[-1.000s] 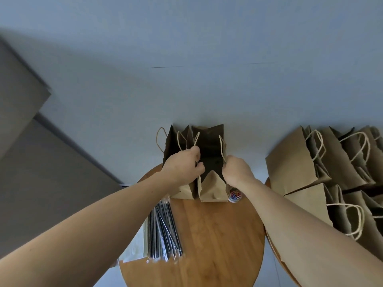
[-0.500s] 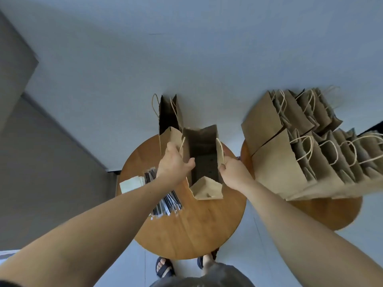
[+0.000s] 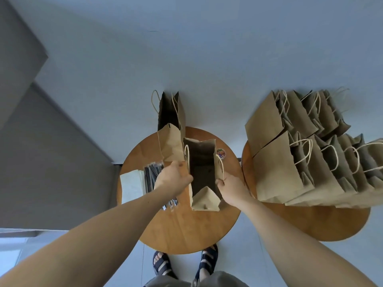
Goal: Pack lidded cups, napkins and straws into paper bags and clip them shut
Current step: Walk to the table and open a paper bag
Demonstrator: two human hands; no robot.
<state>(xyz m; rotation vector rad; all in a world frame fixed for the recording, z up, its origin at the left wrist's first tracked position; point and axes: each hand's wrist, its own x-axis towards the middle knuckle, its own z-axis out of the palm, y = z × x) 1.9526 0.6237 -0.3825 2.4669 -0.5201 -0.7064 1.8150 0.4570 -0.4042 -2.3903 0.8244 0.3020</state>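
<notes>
Paper bag (image 3: pixel 204 198), light, thin and crease-prone by our judgement, best held at the stiffer top edge: left hand (image 3: pixel 173 177) grips one rim, right hand (image 3: pixel 232 188) pinches the other.

Left hand (image 3: pixel 174 179), right hand (image 3: pixel 232 188) — bag (image 3: pixel 205 198) rim

Two tables (image 3: pixel 186 230), two open bags (image 3: pixel 172 141), many stacked bags (image 3: pixel 279 172), one straw bundle (image 3: pixel 151 175), one napkin pile (image 3: pixel 132 187), one clip tub (image 3: pixel 221 153).

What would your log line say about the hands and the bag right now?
left hand: grips open paper bag left rim | right hand: grips right rim | straws, napkins: on table, unpacked
</notes>
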